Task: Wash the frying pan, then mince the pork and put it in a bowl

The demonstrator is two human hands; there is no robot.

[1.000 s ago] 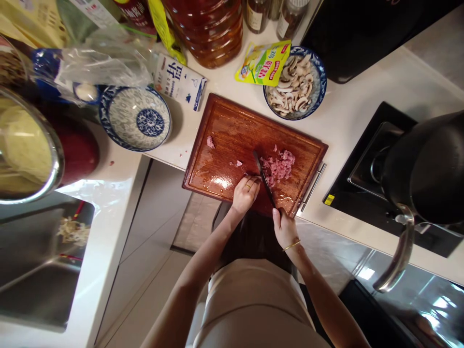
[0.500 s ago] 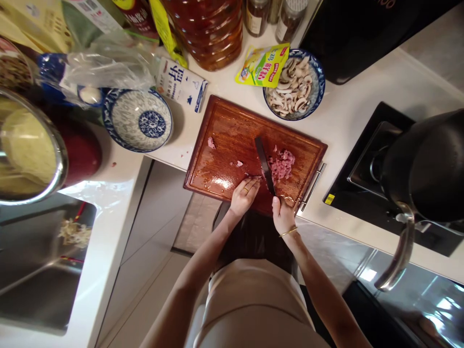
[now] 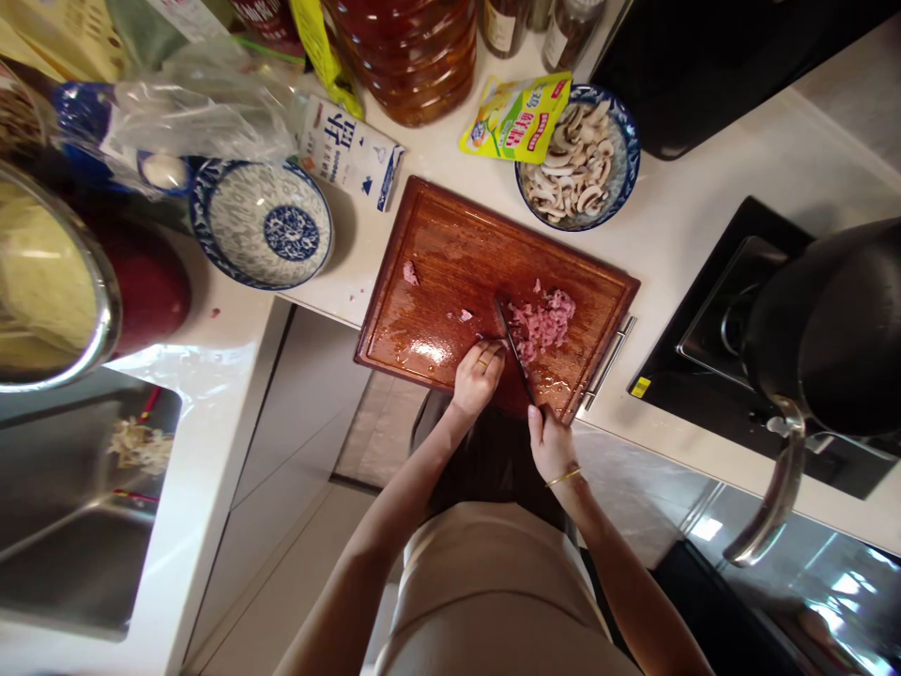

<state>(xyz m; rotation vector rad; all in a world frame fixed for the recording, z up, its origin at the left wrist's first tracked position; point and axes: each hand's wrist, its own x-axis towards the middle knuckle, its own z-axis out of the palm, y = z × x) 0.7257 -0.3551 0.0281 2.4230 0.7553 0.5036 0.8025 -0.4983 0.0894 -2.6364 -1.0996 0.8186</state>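
My right hand (image 3: 552,445) is wrapped around the handle of a kitchen knife (image 3: 517,353), its dark blade edge-down on the wooden cutting board (image 3: 450,244). Left of the blade, my left hand (image 3: 480,376) presses with curled fingers on a small piece of meat (image 3: 495,340), mostly hidden under the fingertips. Chopped pink meat (image 3: 545,321) lies in a loose heap just right of the blade. A few stray bits of meat (image 3: 410,273) sit on the board's left half.
Behind the board stand a bowl of sliced mushrooms (image 3: 584,169) with a yellow packet (image 3: 517,117) on its rim, and a patterned bowl (image 3: 267,225). A black pot (image 3: 823,329) is on the stove at right; a sink (image 3: 70,526) is at left.
The knife has gone from leaning over with its blade's side showing, beside the meat heap, to nearly upright on the board, its tip lower and closer to my left fingers.
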